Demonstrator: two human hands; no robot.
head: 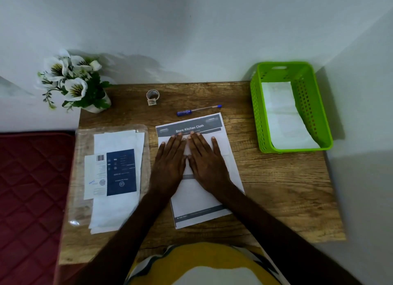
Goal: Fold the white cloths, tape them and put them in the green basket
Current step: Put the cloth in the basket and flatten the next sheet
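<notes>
Fingers [177, 141] straight, released, left hand [170, 161], right hand [207, 159] flat on printed sheet [202, 199]

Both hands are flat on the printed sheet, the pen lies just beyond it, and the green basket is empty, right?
Not quite: in the head view the green basket already holds a folded white cloth. The rest stands.

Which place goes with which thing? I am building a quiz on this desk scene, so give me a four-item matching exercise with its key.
Things:
1. blue ballpoint pen
2. small roll of brown tape
3. folded white cloth
4. white artificial flowers in a pot

Places:
A. far left corner of the wooden table
B. inside the green plastic basket
C. just beyond the printed sheet
D. back of the table, left of the pen

Pairs: 1-C, 2-D, 3-B, 4-A
</notes>
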